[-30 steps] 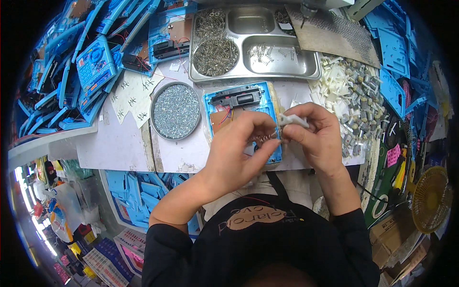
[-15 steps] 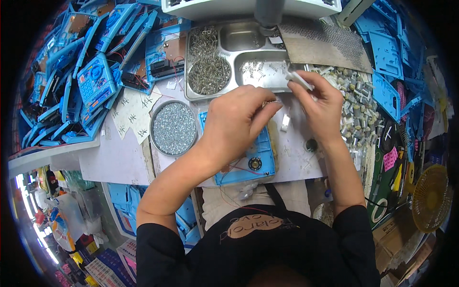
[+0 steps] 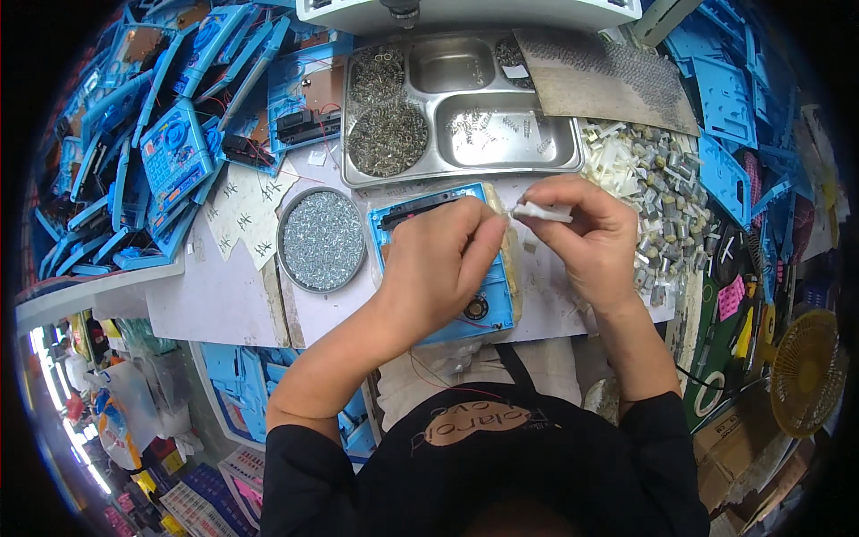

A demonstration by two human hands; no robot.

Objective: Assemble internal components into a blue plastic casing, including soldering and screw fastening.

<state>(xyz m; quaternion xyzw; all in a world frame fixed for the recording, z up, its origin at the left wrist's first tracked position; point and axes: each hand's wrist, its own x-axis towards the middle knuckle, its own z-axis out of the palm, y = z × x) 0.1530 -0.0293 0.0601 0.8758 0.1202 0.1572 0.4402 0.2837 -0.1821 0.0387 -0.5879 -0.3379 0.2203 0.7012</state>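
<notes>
My right hand (image 3: 595, 237) pinches a small white plastic piece (image 3: 550, 213) between thumb and fingertips. Close by on its left, my left hand (image 3: 443, 255) is closed, thumb against forefinger. Something tiny seems to sit at its fingertips, right at the end of the white piece, too small to name. Beneath the left hand lies an open blue plastic casing (image 3: 499, 285), partly covered, with a black part (image 3: 416, 210) along its far edge and a round speaker (image 3: 476, 308) at its near end.
Beyond my hands stands a metal compartment tray (image 3: 483, 168) with small springs and rings. A round dish (image 3: 283, 242) of screws sits left. White-and-grey small parts (image 3: 667, 201) are heaped right, below a metal plate (image 3: 582, 85). Blue casings (image 3: 179, 148) pile up at far left.
Both hands have come together and slightly nearer me; the white piece now meets the left fingertips. The dark cylindrical thing at the top has shifted left and up.
</notes>
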